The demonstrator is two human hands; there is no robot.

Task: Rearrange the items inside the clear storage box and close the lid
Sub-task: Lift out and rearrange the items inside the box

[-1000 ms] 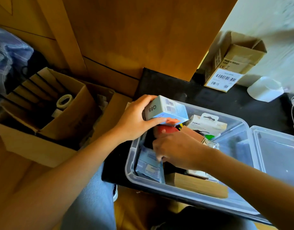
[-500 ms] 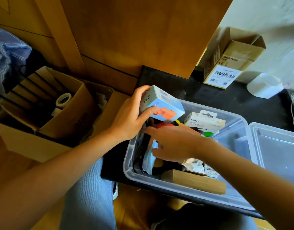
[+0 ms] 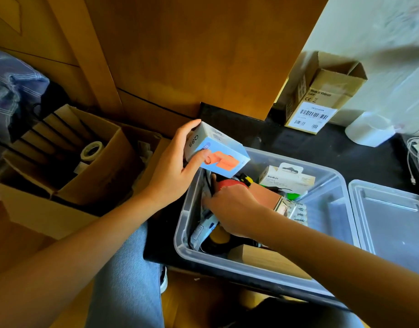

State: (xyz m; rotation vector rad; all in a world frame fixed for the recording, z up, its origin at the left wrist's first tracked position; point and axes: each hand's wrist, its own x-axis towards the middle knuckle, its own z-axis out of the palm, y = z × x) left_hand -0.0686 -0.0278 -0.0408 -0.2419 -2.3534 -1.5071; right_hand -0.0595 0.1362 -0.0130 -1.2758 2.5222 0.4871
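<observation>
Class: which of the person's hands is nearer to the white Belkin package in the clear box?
Right. The right hand reaches into the clear box just left of the Belkin package; the left hand holds a blue box over the far-left corner.

Two hands: left hand (image 3: 173, 171) gripping one pale blue box (image 3: 215, 150) marked Q88, right hand (image 3: 232, 209) down among the contents just below that grip. One clear storage box (image 3: 258, 272); one clear lid (image 3: 391, 218) off to the right. Inside, beyond the right hand: one white Belkin package (image 3: 286, 178), one wooden block (image 3: 270, 259), perhaps one red item (image 3: 229, 183). Left of the grip: one open cardboard carton (image 3: 45, 211), one tape roll (image 3: 92, 149). Far right: one more cardboard box (image 3: 322, 95).
</observation>
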